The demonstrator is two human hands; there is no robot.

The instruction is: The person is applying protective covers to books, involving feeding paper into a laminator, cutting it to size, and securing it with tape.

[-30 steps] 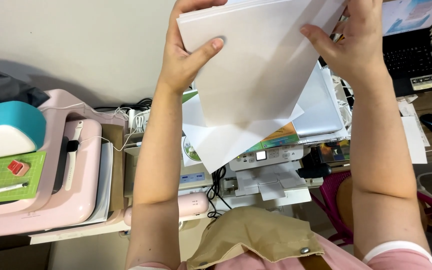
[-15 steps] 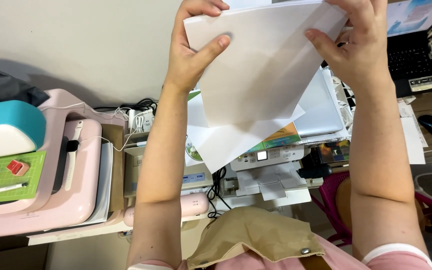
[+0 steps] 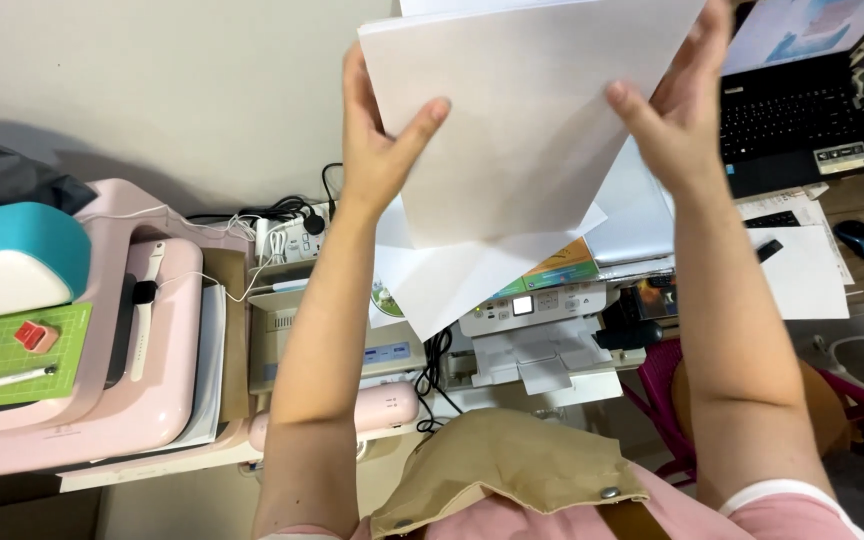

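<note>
I hold a stack of white paper sheets [image 3: 517, 110] up in front of me with both hands. My left hand [image 3: 377, 150] grips its left edge, thumb across the front. My right hand [image 3: 677, 105] grips the right edge the same way. More white sheets [image 3: 442, 275] hang askew below the top one. Under the paper stands a white printer [image 3: 537, 335] with a small lit screen and an open output tray.
A pink heat press [image 3: 117, 350] and a teal-and-white cutting machine [image 3: 12, 255] sit at the left, with a green cutting mat [image 3: 2, 355]. A power strip [image 3: 292, 235] lies by the wall. A black laptop [image 3: 792, 110] and a mouse [image 3: 860, 238] are at the right.
Both hands have lifted the paper stack a little higher and turned it slightly, and my right hand now sits higher on its edge. The printer and machines have not moved.
</note>
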